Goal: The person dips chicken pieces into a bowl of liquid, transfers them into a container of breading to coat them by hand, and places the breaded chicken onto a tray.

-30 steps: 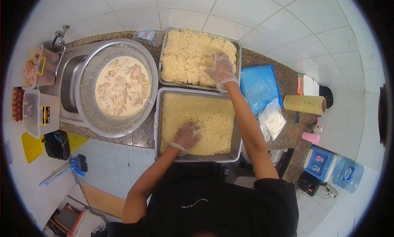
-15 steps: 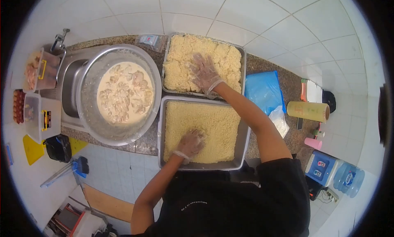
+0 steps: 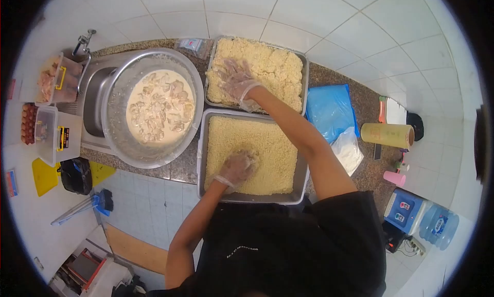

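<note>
My right hand [image 3: 239, 84], in a clear plastic glove, lies flat with fingers spread on crumb-coated pieces [image 3: 272, 70] at the left part of the far metal tray [image 3: 306, 86]. Nothing is gripped in it. Pale yellow breadcrumbs [image 3: 278, 155] fill the near grey tray [image 3: 202, 147]. On them rests my left hand [image 3: 237, 168], gloved too, its fingers stretched forward and crumbs sticking to them. Whether anything lies beneath that palm is hidden.
Left of the trays, a large metal bowl [image 3: 116, 137] holds meat pieces in creamy batter, partly over the sink [image 3: 92, 109]. To the right are a blue plastic pack [image 3: 329, 109], a bag of white powder [image 3: 348, 152] and a yellowish roll [image 3: 386, 136].
My right hand has slid left across the coated pieces in the far tray. My left hand stays on the breadcrumbs, with its fingertips slightly more covered. The view has shifted slightly.
</note>
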`<state>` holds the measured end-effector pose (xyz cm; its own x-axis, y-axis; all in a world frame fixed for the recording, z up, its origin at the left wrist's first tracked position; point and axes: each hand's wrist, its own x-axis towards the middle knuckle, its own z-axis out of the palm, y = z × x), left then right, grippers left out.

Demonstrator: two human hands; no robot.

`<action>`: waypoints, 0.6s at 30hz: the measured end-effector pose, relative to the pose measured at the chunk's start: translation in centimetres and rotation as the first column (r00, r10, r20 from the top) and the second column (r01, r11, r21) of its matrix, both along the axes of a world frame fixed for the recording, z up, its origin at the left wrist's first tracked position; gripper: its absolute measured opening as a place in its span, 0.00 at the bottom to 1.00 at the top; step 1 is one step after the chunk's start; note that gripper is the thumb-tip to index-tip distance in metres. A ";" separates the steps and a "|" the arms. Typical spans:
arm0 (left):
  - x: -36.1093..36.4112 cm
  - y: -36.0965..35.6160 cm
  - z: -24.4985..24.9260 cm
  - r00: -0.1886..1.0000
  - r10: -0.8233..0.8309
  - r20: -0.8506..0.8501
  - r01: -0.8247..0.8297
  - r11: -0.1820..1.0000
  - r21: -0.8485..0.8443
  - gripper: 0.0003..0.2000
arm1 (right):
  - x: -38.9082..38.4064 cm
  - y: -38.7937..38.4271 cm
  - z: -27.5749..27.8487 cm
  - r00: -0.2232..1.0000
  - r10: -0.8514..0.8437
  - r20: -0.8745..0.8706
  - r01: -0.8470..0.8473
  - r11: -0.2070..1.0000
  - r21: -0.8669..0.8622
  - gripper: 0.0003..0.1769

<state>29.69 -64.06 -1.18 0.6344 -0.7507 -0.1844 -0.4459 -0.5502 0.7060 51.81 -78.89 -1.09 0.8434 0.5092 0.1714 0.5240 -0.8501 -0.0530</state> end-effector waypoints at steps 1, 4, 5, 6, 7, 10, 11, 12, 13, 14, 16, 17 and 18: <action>0.9 0.3 0.5 1.000 -0.006 0.014 0.005 1.000 0.004 0.16 | -0.6 0.7 2.1 0.971 -0.022 0.239 0.008 0.998 0.059 0.28; 3.4 1.4 1.2 0.939 0.063 0.337 -0.072 0.997 0.014 0.16 | -7.7 -0.5 9.9 0.938 -0.138 -0.318 0.251 0.903 0.348 0.23; 3.8 1.9 1.3 0.890 0.169 0.424 -0.213 0.975 0.057 0.18 | -10.8 -1.2 10.4 0.902 -0.136 -0.409 0.331 0.826 0.457 0.21; 4.4 2.1 1.4 0.815 0.259 0.518 -0.349 0.933 0.084 0.20 | -13.7 -2.2 10.1 0.886 -0.173 -0.431 0.367 0.828 0.423 0.21; 5.0 2.0 0.9 0.814 0.256 0.522 -0.347 0.934 0.084 0.20 | -16.2 -3.4 9.1 0.869 -0.213 -0.447 0.402 0.829 0.389 0.21; 4.5 1.4 -0.1 0.865 0.176 0.469 -0.334 0.901 0.278 0.26 | -22.1 -7.2 2.5 0.839 -0.375 -0.394 0.490 0.836 0.249 0.23; 3.8 0.7 0.2 0.930 0.226 0.291 -0.333 0.853 0.402 0.29 | -24.0 -8.0 0.6 0.825 -0.475 -0.305 0.527 0.842 0.115 0.26; 3.0 0.3 0.6 0.949 0.296 0.103 -0.306 0.796 0.522 0.33 | -25.6 -8.4 -0.1 0.807 -0.554 -0.204 0.562 0.827 -0.021 0.28; 2.0 0.5 1.7 0.950 0.294 0.101 -0.302 0.796 0.524 0.33 | -27.0 -7.5 1.1 0.805 -0.556 -0.207 0.564 0.826 -0.022 0.28; 1.0 1.0 3.1 0.955 0.294 0.024 -0.252 0.772 0.583 0.36 | -28.2 -6.2 2.3 0.558 -0.675 -0.483 0.722 0.681 -0.118 0.32; 0.2 1.7 4.0 0.956 0.291 -0.042 -0.199 0.746 0.635 0.39 | -29.8 -5.1 2.9 0.227 -0.695 -0.682 0.815 0.519 -0.257 0.36; -0.2 1.9 3.7 0.928 0.355 -0.118 -0.210 0.755 0.621 0.42 | -30.6 -5.0 2.1 0.146 -0.666 -0.731 0.826 0.489 -0.280 0.39; -0.3 2.1 3.2 0.889 0.416 -0.194 -0.225 0.763 0.606 0.44 | -30.9 -4.9 1.5 0.066 -0.630 -0.774 0.833 0.462 -0.305 0.43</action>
